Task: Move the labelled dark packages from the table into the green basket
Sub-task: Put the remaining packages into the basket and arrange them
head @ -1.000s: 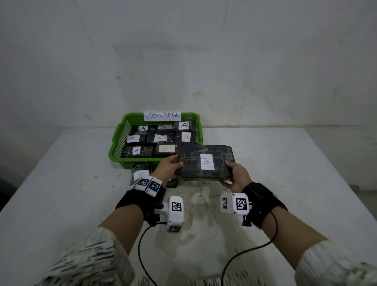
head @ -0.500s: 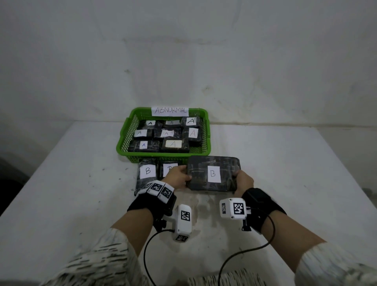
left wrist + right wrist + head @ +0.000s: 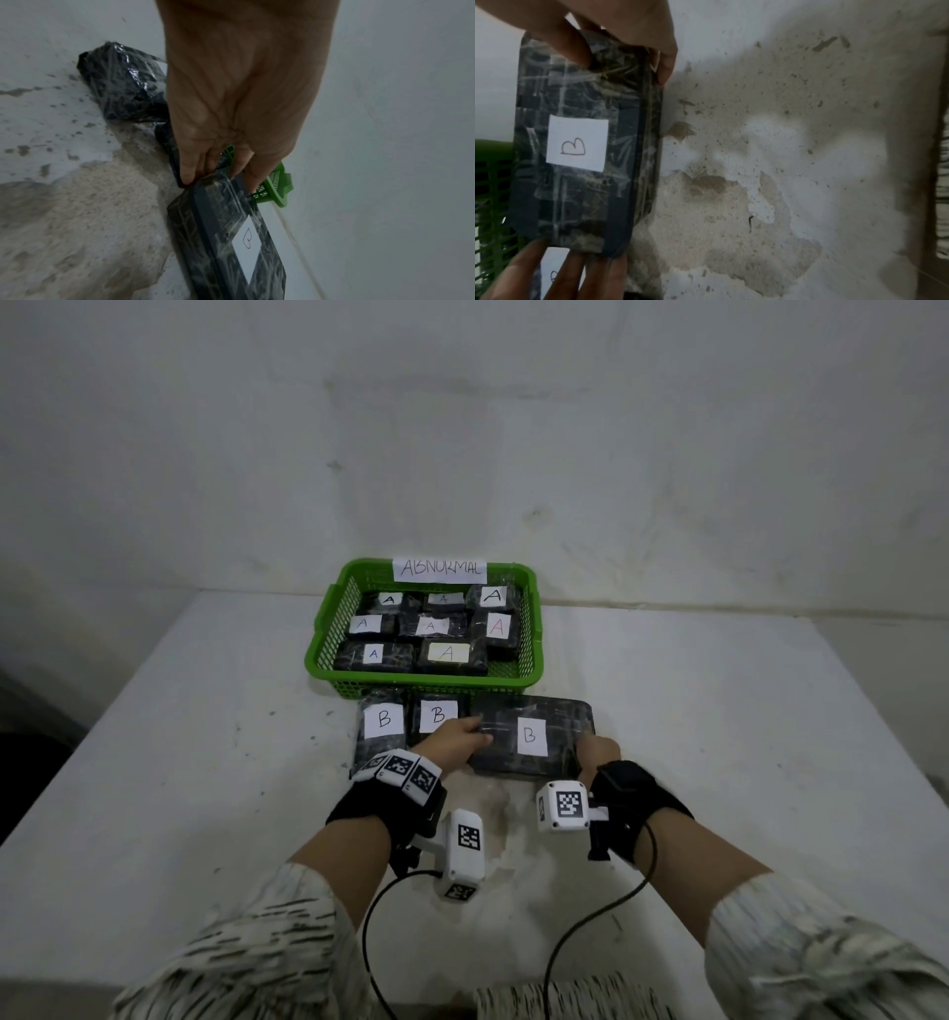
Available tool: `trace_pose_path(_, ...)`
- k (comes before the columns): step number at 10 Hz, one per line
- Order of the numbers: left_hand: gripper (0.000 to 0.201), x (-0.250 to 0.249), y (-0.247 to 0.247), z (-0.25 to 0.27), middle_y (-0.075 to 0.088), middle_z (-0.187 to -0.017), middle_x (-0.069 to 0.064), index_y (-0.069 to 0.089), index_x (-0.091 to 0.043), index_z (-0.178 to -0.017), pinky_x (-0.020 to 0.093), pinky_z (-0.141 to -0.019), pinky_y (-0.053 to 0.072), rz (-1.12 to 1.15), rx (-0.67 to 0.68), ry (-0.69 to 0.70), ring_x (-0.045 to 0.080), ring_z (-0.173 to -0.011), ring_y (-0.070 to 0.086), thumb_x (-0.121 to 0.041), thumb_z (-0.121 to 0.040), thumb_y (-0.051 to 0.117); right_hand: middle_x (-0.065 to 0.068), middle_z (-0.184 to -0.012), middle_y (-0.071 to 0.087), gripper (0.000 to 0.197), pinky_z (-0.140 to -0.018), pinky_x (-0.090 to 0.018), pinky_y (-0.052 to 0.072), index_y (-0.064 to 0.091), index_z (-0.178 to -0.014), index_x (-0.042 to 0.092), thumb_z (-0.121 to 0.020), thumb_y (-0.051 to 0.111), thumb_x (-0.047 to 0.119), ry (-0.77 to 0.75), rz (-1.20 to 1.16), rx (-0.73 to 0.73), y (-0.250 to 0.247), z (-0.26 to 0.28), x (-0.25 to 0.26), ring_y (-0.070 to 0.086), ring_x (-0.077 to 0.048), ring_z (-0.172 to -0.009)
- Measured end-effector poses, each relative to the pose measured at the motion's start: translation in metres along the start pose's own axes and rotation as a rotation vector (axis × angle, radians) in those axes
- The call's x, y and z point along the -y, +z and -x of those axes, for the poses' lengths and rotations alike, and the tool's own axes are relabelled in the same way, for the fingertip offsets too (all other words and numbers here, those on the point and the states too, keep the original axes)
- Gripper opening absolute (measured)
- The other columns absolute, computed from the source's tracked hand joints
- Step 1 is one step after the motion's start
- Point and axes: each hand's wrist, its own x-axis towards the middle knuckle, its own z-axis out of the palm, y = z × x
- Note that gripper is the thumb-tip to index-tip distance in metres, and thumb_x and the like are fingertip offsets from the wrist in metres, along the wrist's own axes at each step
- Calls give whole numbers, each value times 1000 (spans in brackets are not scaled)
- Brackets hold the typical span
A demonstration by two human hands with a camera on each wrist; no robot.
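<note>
A large dark wrapped package [image 3: 562, 717] with a white "B" label lies level just in front of the green basket [image 3: 319, 654]. My left hand [image 3: 457, 739] grips its left end, thumb on top. At the other end, my right hand [image 3: 595, 753] holds it. In the right wrist view the package [image 3: 577, 192] is low over the table, with the right hand [image 3: 618, 32] above and the left hand [image 3: 559, 276] below. In the left wrist view, my left hand [image 3: 231, 101] pinches the package [image 3: 221, 239] end. Whether it touches the table I cannot tell.
Two smaller dark "B" packages [image 3: 382, 726] [image 3: 437, 711] lie left of the big one, before the basket. The basket holds several dark "A" packages [image 3: 375, 654] and bears an "ABNORMAL" sign [image 3: 439, 568]. The white table [image 3: 205, 788] has worn paint near me; a wall stands behind.
The big "B" package, held by both hands, has come down and back from the basket's front rim to table level beside the two small "B" packages.
</note>
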Motion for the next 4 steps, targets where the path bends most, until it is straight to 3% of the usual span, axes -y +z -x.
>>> trace_pose_path(1,55,2,-4,2,32,-151,14,29,-2,-146,35,-115,28,120,11,-6,26,-139,33,-10,-96,50,-20,-140,49,43,-104,-30,36,45,-131,-1,-93,58,16,-12,65,-16,-2,-3,3,47,-29,-130)
trace_pose_path(2,48,2,-15,14,41,-146,14,37,-8,-143,34,-106,35,155,2,-7,27,-135,40,-15,-97,49,-17,-144,45,52,-107,-31,34,41,-138,-1,-94,59,18,3,39,18,-2,-7,10,44,-28,-133)
trace_pose_path(3,40,5,-33,46,54,-133,10,46,-16,-137,33,-89,43,84,-24,51,29,-124,50,-25,-98,46,-16,-142,48,52,-106,-29,35,44,-137,1,-92,62,19,-63,186,39,1,-12,10,45,-28,-133)
trace_pose_path(4,30,32,-63,103,62,-117,2,55,-24,-122,25,-80,46,-42,-71,54,17,-104,59,-38,-96,47,-17,-141,49,45,-104,-29,36,45,-136,-1,-95,56,15,-17,102,49,8,-11,6,46,-30,-131)
